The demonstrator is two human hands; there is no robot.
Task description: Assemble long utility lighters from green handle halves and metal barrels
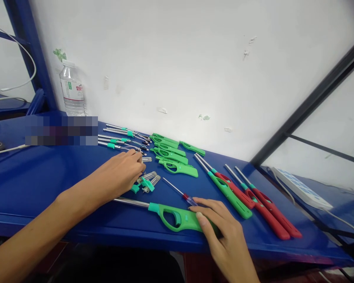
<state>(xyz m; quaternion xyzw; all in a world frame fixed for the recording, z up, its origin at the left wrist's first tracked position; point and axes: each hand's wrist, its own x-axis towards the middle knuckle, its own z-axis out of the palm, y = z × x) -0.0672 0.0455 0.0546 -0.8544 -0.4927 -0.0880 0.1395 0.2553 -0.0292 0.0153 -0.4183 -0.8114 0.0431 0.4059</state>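
A long-necked green utility lighter [179, 218] lies along the table's front edge, its metal tube pointing left. My right hand [224, 228] grips the end of its handle, thumb and fingers on either side. Just beyond those fingertips lies a small screwdriver [186, 195] with a red and clear purple handle. My left hand [125, 167] reaches over the small parts with its fingers curled; whatever they pinch is hidden. Around it are clear fuel tanks [152, 181] and teal trigger pieces [147, 184]. Behind it lie metal tubes with teal collars and wires [115, 140].
Several green casing halves [179, 169] lie near the wall. Red lighters [268, 214] and a green lighter [231, 196] lie to the right. A water bottle [72, 90] stands at the back left. A power strip [302, 188] sits beyond the right frame bar. One patch at left is pixelated.
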